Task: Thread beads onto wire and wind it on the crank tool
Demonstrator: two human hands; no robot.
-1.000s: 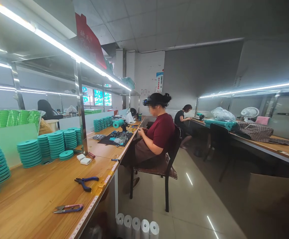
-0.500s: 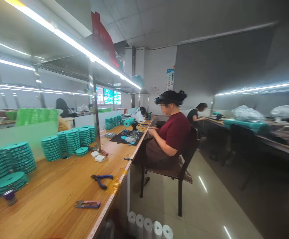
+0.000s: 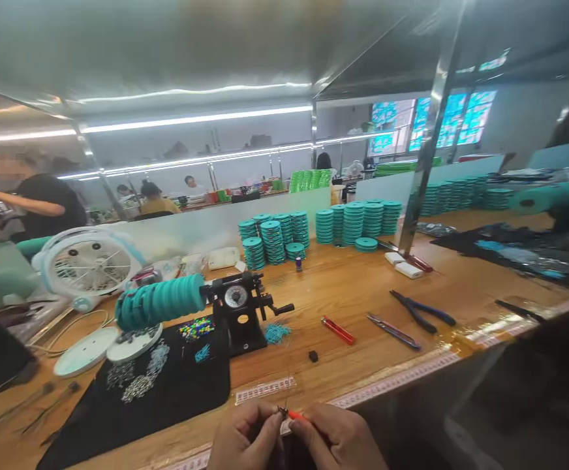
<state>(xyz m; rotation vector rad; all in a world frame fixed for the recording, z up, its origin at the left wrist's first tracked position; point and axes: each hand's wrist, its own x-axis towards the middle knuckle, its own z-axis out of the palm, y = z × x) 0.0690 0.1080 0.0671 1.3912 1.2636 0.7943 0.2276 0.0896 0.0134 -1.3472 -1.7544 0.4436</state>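
At the bench's front edge, both my hands are pinched close together with fingertips nearly touching. My left hand (image 3: 246,436) closes thumb and finger on something small and dark, too small to name. In my right hand (image 3: 339,436) a slim orange-red stick-like piece (image 3: 295,415) points toward the left fingertips. A measuring strip (image 3: 265,390) lies on the wood just beyond. Ahead stands a black winding device (image 3: 239,320) with a crank, carrying a row of teal spools (image 3: 162,300). A black mat (image 3: 186,385) on the left bears small metal parts and coloured beads.
To the right lie a red tool (image 3: 338,329), thread snips (image 3: 393,331), blue-handled pliers (image 3: 422,311) and a small black block (image 3: 312,356). Stacked teal spools (image 3: 271,238) line the back. A fan (image 3: 93,261) and white lids (image 3: 86,351) stand left; a metal post (image 3: 424,163) rises right.
My view has swung left, from the aisle and a seated co-worker to the bench straight ahead. Both my hands, the winding device and the black mat in front of me have come into view.
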